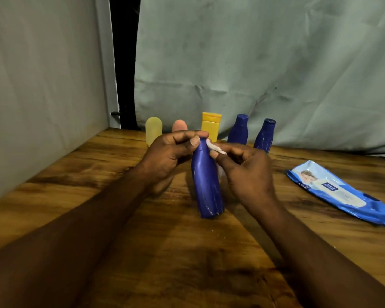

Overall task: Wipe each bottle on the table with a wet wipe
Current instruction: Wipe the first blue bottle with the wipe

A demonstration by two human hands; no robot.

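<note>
A dark blue bottle (206,183) stands upright on the wooden table (120,218), in the middle. My left hand (171,152) grips its top, thumb and fingers curled round the cap. My right hand (247,167) pinches a small white wet wipe (216,148) against the bottle's neck. Behind stand a pale yellow bottle (153,130), a pink bottle (180,125) partly hidden by my left hand, a yellow-orange bottle (211,127) and two more blue bottles (238,130) (265,135).
A blue pack of wet wipes (340,192) lies flat on the table to the right. A grey wall stands at the left and a pale green cloth hangs behind the row of bottles. A dark gap shows between them.
</note>
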